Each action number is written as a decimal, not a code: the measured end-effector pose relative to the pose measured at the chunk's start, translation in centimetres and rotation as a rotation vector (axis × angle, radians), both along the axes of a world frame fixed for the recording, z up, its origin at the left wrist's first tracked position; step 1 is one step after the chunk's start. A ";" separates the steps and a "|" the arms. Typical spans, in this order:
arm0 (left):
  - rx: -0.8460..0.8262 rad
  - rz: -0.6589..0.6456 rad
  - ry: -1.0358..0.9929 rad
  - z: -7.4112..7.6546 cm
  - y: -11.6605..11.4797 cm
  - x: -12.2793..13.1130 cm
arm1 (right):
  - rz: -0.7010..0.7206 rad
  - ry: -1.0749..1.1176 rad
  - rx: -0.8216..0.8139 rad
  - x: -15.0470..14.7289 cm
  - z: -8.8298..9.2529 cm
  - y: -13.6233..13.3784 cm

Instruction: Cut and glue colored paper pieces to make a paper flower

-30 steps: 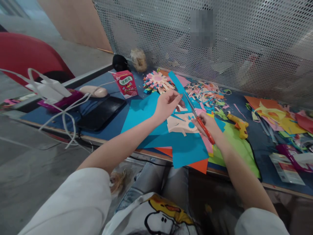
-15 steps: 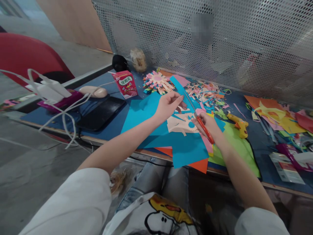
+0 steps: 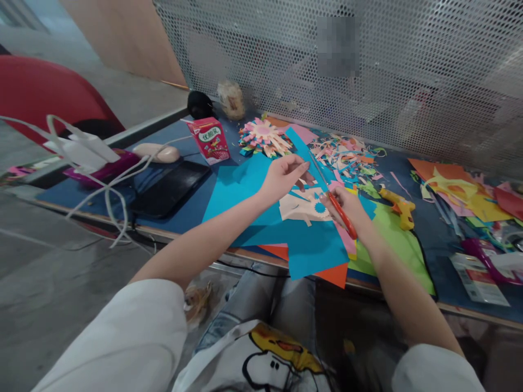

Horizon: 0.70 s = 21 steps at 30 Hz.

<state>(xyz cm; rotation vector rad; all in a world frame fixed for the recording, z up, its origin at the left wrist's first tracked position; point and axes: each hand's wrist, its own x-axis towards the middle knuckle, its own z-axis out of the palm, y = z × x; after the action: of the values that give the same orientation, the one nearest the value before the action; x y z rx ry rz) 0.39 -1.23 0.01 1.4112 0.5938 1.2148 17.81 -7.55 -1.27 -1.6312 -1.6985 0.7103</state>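
Observation:
My right hand (image 3: 349,208) is closed around a pair of scissors (image 3: 342,214) with red handles, the blades pointing up and to the left. The blades lie along a blue paper strip (image 3: 297,140). My left hand (image 3: 286,175) pinches this strip near its middle, fingertips close beside the blades. Below both hands, a cut pale peach paper (image 3: 292,209) rests on large blue sheets (image 3: 241,215). Part of the strip is hidden behind my left fingers and the scissors.
Behind my hands are a layered paper flower (image 3: 265,133) and a heap of paper scraps (image 3: 347,158). A yellow glue gun (image 3: 402,209) lies right, by green sheets (image 3: 392,245). To the left are a pink drink carton (image 3: 210,142), a black phone (image 3: 169,188) and white cables (image 3: 107,190).
My left hand has shifted slightly to the right and down. The scissors and right hand have barely moved.

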 end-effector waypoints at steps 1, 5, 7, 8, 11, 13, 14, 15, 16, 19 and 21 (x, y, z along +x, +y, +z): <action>0.001 0.001 -0.003 0.0 0.0 0.0 | -0.002 -0.001 -0.002 0.0 0.0 0.0; 0.004 -0.007 -0.007 0.1 -0.1 0.0 | -0.003 0.003 -0.008 0.1 -0.1 0.1; 0.005 -0.018 0.012 0.1 -0.3 0.0 | 0.005 0.012 -0.009 0.1 0.0 0.1; 0.006 -0.024 0.025 0.1 -0.3 0.1 | 0.010 0.017 -0.009 0.1 0.0 0.1; 0.021 -0.038 0.044 0.0 -0.5 0.1 | 0.012 0.024 -0.007 0.0 0.0 0.1; 0.027 -0.049 0.032 -0.1 -0.4 0.1 | 0.005 0.021 -0.008 0.1 -0.1 0.1; 0.025 -0.055 0.025 -0.1 -0.4 0.1 | 0.000 0.018 -0.009 0.1 0.0 0.1; 0.020 -0.060 0.018 -0.1 -0.3 0.1 | -0.005 0.016 -0.011 0.1 0.0 0.1; 0.012 -0.062 0.012 -0.1 -0.2 0.0 | -0.009 0.015 -0.012 0.1 0.0 0.0; -0.026 -0.055 -0.002 0.0 0.1 -0.2 | -0.015 0.018 -0.012 0.0 0.1 -0.1; -0.043 -0.034 -0.021 0.1 0.3 -0.3 | -0.017 0.020 -0.014 -0.1 0.2 -0.1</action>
<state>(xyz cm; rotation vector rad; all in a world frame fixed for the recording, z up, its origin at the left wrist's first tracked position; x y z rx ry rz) 0.10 -0.93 0.08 1.3657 0.5754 1.1821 17.75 -7.63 -1.08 -1.6414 -1.6667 0.7299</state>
